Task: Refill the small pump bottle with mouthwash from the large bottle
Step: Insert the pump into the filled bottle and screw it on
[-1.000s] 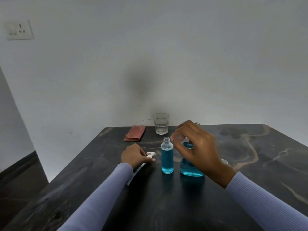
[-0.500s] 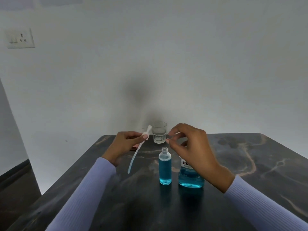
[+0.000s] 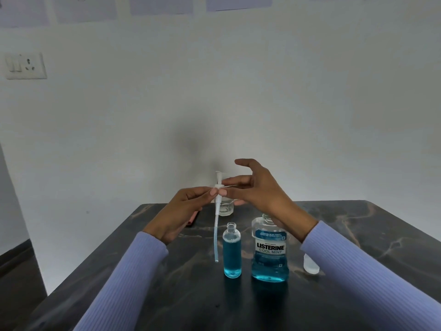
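Observation:
The small clear bottle stands uncapped on the dark table, mostly full of blue mouthwash. Right of it stands the large Listerine bottle, also uncapped, blue liquid in its lower part. My left hand pinches the white pump head at its collar and holds it upright above and left of the small bottle; its long clear tube hangs down beside the bottle. My right hand is raised next to the pump, fingers spread, its fingertips touching the collar.
A drinking glass stands behind the pump near the table's far edge. A reddish cloth is mostly hidden behind my left hand. A white cap lies right of the large bottle. The dark marble table meets a plain wall.
My left hand lifted the pump off the table and brought it upright toward the middle. My right hand rose from the large bottle's neck to meet the pump collar.

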`<state>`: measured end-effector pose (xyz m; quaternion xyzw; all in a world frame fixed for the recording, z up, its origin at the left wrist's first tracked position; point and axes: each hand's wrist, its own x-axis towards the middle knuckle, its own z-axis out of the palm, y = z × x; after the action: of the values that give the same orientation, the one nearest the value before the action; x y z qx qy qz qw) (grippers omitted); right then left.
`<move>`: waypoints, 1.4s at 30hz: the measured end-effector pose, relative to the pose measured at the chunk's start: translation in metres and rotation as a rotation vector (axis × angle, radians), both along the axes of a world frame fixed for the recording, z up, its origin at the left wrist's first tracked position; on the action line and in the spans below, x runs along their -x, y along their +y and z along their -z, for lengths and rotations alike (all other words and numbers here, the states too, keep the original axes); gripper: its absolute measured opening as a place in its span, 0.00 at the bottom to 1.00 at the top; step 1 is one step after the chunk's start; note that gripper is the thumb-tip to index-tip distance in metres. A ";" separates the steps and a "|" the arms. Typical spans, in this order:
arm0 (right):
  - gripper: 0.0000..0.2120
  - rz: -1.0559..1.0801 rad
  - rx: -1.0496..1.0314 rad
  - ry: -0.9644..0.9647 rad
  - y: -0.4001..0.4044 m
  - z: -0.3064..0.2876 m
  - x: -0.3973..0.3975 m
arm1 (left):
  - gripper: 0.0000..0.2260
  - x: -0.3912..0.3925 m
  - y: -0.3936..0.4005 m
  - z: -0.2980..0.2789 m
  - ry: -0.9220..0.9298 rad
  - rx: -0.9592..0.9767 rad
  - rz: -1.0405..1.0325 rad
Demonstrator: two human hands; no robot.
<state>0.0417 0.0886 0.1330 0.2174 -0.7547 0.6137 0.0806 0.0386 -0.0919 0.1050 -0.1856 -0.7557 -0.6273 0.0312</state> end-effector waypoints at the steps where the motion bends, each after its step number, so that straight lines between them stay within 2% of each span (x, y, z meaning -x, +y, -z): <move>1: 0.39 -0.020 -0.013 -0.004 0.000 -0.001 0.001 | 0.12 0.000 0.001 0.001 0.005 -0.002 0.006; 5: 0.41 -0.032 -0.017 0.025 0.002 0.000 0.005 | 0.09 0.000 0.006 0.008 0.032 -0.016 -0.042; 11: 0.44 0.059 0.075 0.113 0.004 -0.007 0.010 | 0.11 0.002 0.007 0.027 0.083 -0.006 -0.180; 13: 0.44 0.095 0.109 0.143 0.008 -0.014 0.011 | 0.17 0.003 0.004 0.042 0.132 0.097 -0.180; 15: 0.44 0.135 0.121 0.167 0.011 -0.020 0.011 | 0.27 0.005 0.004 0.056 0.124 0.200 -0.203; 16: 0.44 0.154 0.123 0.177 0.011 -0.023 0.012 | 0.29 0.006 0.006 0.062 0.112 0.235 -0.207; 20: 0.43 0.207 0.127 0.219 0.011 -0.025 0.011 | 0.24 0.009 0.017 0.078 0.129 0.309 -0.159; 23: 0.44 0.226 0.102 0.231 0.010 -0.022 0.011 | 0.27 0.014 0.023 0.083 0.170 0.317 -0.186; 27: 0.44 0.231 0.060 0.237 0.011 -0.022 0.011 | 0.20 0.014 0.027 0.084 0.198 0.305 -0.180; 32: 0.44 0.248 0.048 0.282 0.010 -0.023 0.011 | 0.20 0.010 0.019 0.082 0.194 0.299 -0.174; 35: 0.45 0.220 0.011 0.263 0.003 -0.015 0.009 | 0.16 0.008 0.011 0.081 0.185 0.315 -0.193; 42: 0.51 0.230 -0.138 0.197 -0.019 0.020 0.005 | 0.16 0.007 0.005 0.083 0.171 0.303 -0.213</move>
<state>0.0368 0.0700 0.1135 0.1937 -0.8034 0.5229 0.2087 0.0320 -0.0871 0.0218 -0.1598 -0.8514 -0.4815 0.1329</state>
